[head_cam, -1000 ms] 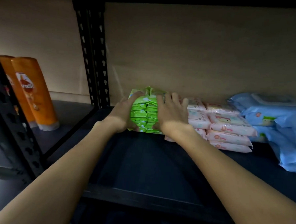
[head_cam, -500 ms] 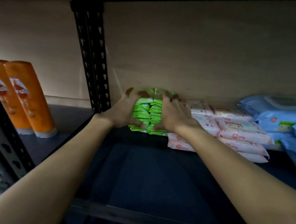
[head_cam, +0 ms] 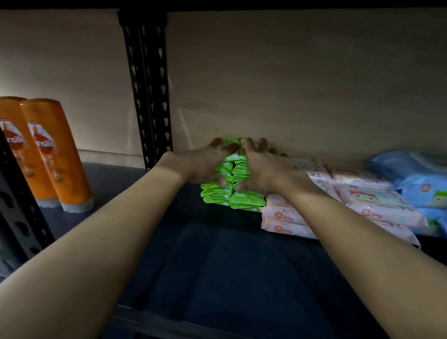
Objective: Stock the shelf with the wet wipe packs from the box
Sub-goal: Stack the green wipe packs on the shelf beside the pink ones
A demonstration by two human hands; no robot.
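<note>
Head camera looks down two bare arms that reach far into a dark shelf (head_cam: 225, 268). The left hand (head_cam: 204, 163) and the right hand (head_cam: 265, 171) sit side by side on the green wet wipe packs (head_cam: 231, 193). The green packs stand in two small stacks, touching each other, at the back of the shelf near the wall (head_cam: 299, 82). Each hand curls over the top of a stack. The fingers bend down over the far top edge, and the thumbs press on the front of the packs lower down. So both hands hold the green packs, one from the left and one from the right. The two hands almost touch in the middle.

Just to the right, touching the green stacks, lie the pink wipe packs (head_cam: 376, 203), piled flat. Past them, at the far right, are the blue wipe packs (head_cam: 429, 180). On the left, past a black post (head_cam: 146, 87), stand two orange bottles (head_cam: 47, 155), tilted a little.

Compared with half a second ago, the hands have moved closer together, and the fingers now reach further over the top of the green packs. The green packs sit closer to the wall than one second ago. The orange bottles, the pink packs and the blue packs lie just as before.
</note>
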